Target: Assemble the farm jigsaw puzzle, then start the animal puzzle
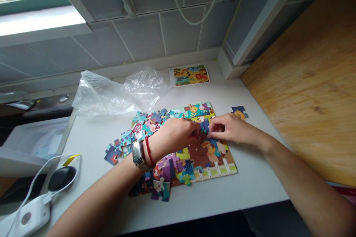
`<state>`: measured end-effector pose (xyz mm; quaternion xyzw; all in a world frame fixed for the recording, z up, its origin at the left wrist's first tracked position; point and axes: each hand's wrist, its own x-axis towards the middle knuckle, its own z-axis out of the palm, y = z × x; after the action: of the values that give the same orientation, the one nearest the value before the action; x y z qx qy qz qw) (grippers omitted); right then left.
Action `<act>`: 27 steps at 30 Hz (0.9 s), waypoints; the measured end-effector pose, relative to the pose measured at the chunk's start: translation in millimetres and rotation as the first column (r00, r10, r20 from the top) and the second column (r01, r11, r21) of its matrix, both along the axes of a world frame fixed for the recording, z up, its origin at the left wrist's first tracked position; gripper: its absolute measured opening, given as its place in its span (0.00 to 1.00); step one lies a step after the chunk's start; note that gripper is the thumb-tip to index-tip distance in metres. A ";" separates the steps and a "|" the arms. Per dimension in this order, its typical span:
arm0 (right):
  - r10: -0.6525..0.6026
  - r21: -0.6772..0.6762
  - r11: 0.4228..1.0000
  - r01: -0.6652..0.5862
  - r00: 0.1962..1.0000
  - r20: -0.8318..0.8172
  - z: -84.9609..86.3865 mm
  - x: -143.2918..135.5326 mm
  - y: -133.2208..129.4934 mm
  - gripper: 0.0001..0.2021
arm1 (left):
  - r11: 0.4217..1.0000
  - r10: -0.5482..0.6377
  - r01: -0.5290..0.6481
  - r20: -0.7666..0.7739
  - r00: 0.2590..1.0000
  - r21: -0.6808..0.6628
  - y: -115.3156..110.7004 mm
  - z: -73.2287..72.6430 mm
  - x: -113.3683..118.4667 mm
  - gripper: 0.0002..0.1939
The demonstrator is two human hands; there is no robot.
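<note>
A colourful jigsaw puzzle lies on the white table, its right part joined into a picture. My left hand, below a watch and red string bracelet, reaches over the middle of it with curled fingers; what they hold, if anything, is hidden. At the puzzle's upper right, my right hand has thumb and fingertips pressed together at the surface, on something too small to make out. Loose puzzle pieces are heaped over the left part. One loose piece lies apart, just beyond my right hand.
Clear plastic bags lie at the back left, beside a printed picture card. A white power strip with a cable and a black round object are at the left. A wooden panel borders the table's right side.
</note>
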<state>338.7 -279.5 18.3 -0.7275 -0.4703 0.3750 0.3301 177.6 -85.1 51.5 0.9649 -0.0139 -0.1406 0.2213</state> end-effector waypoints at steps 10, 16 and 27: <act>0.041 0.042 0.998 -0.048 0.986 0.162 2.9 -2.2 3.0 0.09 | 0.994 0.034 -0.033 -0.004 0.999 0.102 -15.0 4.9 0.6 0.15; 0.034 0.017 0.999 -0.037 0.987 0.156 1.6 -3.2 3.5 0.11 | 0.996 0.064 -0.065 0.008 0.998 0.069 -14.1 -0.1 0.4 0.15; -0.401 0.346 0.860 0.374 0.916 0.005 13.7 0.5 1.8 0.21 | 0.937 0.266 -0.301 0.191 0.945 0.181 24.0 26.2 -3.2 0.17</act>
<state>339.3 -277.7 31.9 -0.7534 -0.3838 0.1867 0.5003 174.4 -61.1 77.6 0.9828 0.1224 -0.0283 0.1357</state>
